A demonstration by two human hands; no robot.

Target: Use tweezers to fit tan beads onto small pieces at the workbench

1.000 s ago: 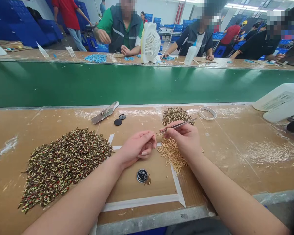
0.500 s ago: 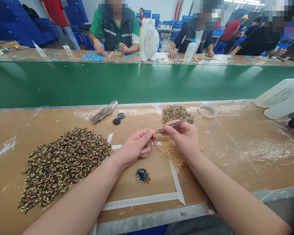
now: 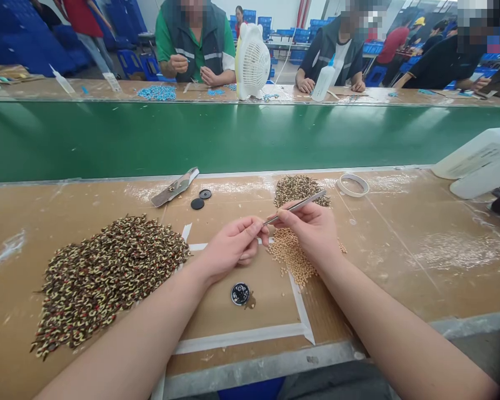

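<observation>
My right hand (image 3: 310, 230) is closed around metal tweezers (image 3: 302, 203), whose tips point left and down. Those tips meet the fingertips of my left hand (image 3: 237, 243), pinched together on something too small to make out. Below the hands sits a small round dish of dark liquid (image 3: 240, 294), a brown stain beside it. Tan bead-like pieces (image 3: 294, 253) lie in a heap under and beside my right hand. To the left spreads a large pile of small brown, cream and red pieces (image 3: 112, 278). A smaller pile of similar-looking brown and cream pieces (image 3: 300, 190) lies beyond my right hand.
Two black round lids (image 3: 197, 204) and a smeared strip (image 3: 175, 188) lie at the back. A tape roll (image 3: 353, 185) and white bottles (image 3: 479, 155) stand to the right. Across the green belt (image 3: 191, 139), people work beside a white fan (image 3: 253, 61).
The tweezers have tilted slightly while both hands stay nearly in place. Across the belt, the green-sleeved person's hand has risen from the blue pieces.
</observation>
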